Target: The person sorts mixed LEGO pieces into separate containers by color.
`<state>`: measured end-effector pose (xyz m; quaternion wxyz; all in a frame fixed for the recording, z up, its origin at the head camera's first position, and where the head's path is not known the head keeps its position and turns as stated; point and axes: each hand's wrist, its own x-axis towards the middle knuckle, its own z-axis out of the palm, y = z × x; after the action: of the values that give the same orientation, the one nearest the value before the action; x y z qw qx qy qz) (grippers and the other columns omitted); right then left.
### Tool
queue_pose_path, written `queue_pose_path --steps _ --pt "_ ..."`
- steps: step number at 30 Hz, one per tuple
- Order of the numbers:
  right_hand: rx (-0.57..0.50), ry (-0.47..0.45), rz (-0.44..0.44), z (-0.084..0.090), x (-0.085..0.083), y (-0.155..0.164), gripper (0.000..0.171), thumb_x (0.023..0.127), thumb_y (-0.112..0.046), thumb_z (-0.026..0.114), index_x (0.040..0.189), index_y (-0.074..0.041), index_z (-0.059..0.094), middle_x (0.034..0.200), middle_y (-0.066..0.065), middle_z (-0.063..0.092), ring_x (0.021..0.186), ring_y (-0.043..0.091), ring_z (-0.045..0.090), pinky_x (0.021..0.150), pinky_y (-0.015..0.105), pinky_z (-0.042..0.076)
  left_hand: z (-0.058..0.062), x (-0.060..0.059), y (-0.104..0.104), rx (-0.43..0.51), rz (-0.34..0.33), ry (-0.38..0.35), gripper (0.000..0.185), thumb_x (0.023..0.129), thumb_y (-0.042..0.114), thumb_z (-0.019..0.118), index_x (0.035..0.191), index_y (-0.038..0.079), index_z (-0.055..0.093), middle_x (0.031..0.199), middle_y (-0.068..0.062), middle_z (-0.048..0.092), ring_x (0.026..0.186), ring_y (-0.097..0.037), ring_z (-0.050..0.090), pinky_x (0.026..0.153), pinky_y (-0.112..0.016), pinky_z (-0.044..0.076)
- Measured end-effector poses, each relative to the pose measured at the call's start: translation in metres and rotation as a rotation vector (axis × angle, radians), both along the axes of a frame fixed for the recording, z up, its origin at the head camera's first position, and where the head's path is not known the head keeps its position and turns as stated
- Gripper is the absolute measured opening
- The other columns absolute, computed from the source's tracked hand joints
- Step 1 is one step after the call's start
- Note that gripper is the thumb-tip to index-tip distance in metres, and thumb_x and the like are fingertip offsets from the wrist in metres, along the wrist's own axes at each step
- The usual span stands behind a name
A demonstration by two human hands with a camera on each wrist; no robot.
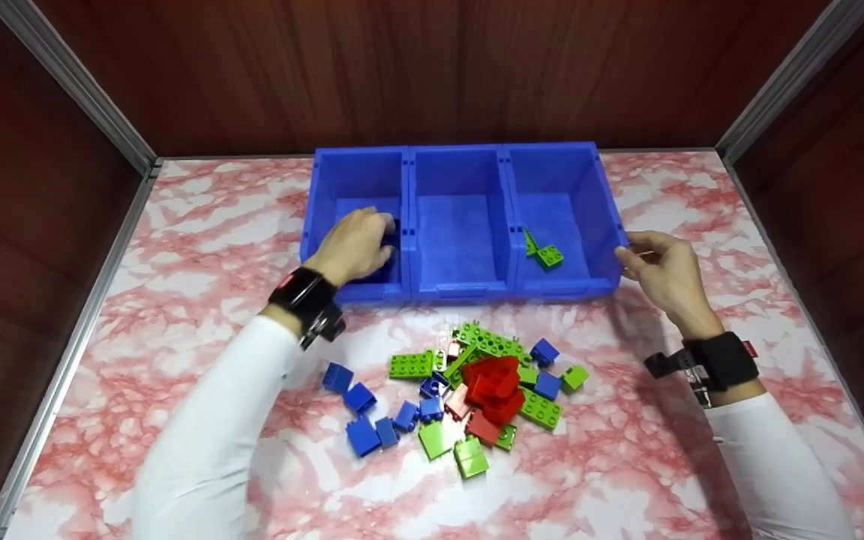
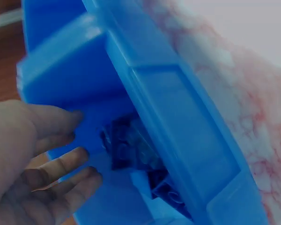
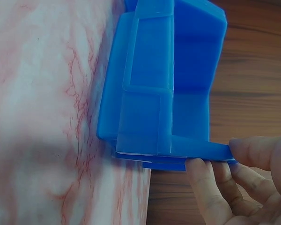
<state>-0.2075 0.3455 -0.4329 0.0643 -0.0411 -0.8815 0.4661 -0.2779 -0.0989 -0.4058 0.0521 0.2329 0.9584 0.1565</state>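
A blue three-compartment bin stands at the back of the table. My left hand reaches down into its left compartment. In the left wrist view that hand's fingers are loosely spread and hold nothing, beside several dark blue building blocks at the compartment's front wall. At the other end, my right hand pinches the bin's right side wall. The right wrist view shows the thumb on one side of that wall and the fingers on the other. Green blocks lie in the right compartment.
In front of the bin lies a loose pile of blocks: green, blue, a red cluster and a few pink ones. Wooden panels wall in the marbled table at the back and sides.
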Motion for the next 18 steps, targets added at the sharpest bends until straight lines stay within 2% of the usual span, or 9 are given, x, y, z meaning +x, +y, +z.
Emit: queue_pose_path --steps 2,7,9,13,15,18 --pt "-0.006 0.005 -0.001 0.000 0.000 0.000 0.036 0.101 -0.015 0.070 0.131 0.004 0.069 0.091 -0.014 0.066 0.079 -0.003 0.065 0.073 0.014 0.061 0.005 0.014 -0.002 0.043 -0.011 -0.033 0.032 0.097 0.014 0.068 0.126 0.002 0.069 0.126 -0.021 0.070 0.119 -0.041 0.065 0.108 -0.054 0.054" --pt "-0.007 0.014 -0.001 0.000 0.002 0.002 0.036 0.101 -0.016 0.070 0.131 0.004 0.069 0.091 -0.016 0.065 0.079 -0.002 0.066 0.074 0.016 0.063 0.015 0.059 -0.010 0.117 -0.054 -0.158 0.030 0.102 0.022 0.066 0.129 0.008 0.067 0.130 -0.014 0.069 0.120 -0.034 0.067 0.101 -0.049 0.060" --pt "-0.005 0.023 -0.004 0.000 0.002 0.002 0.036 0.101 -0.015 0.070 0.131 0.005 0.069 0.091 -0.016 0.065 0.079 -0.001 0.066 0.075 0.017 0.063 0.017 0.076 -0.017 0.117 -0.095 -0.140 0.029 0.102 0.023 0.067 0.127 0.008 0.068 0.128 -0.014 0.071 0.117 -0.033 0.068 0.098 -0.047 0.062" --pt "0.000 0.025 -0.008 0.000 0.002 0.002 0.036 0.101 -0.015 0.070 0.131 0.005 0.069 0.090 -0.018 0.065 0.079 -0.002 0.065 0.074 0.017 0.063 0.013 0.103 -0.034 0.121 -0.151 -0.044 0.024 0.100 0.020 0.069 0.119 0.007 0.071 0.116 -0.013 0.074 0.107 -0.031 0.071 0.091 -0.047 0.063" --pt "-0.001 0.015 -0.007 0.000 0.002 0.001 0.036 0.101 -0.015 0.070 0.131 0.005 0.069 0.089 -0.019 0.064 0.079 -0.002 0.065 0.074 0.016 0.062 0.011 0.114 -0.042 0.126 -0.143 -0.044 0.026 0.099 0.021 0.070 0.120 0.007 0.072 0.116 -0.013 0.075 0.107 -0.031 0.072 0.092 -0.048 0.062" --pt "0.000 0.004 -0.005 0.001 0.001 0.000 0.036 0.101 -0.014 0.070 0.132 0.005 0.068 0.090 -0.019 0.064 0.079 -0.002 0.064 0.073 0.015 0.061 0.005 0.129 -0.052 0.105 -0.118 -0.096 0.030 0.098 0.019 0.070 0.126 0.006 0.070 0.123 -0.014 0.074 0.114 -0.032 0.071 0.098 -0.050 0.061"
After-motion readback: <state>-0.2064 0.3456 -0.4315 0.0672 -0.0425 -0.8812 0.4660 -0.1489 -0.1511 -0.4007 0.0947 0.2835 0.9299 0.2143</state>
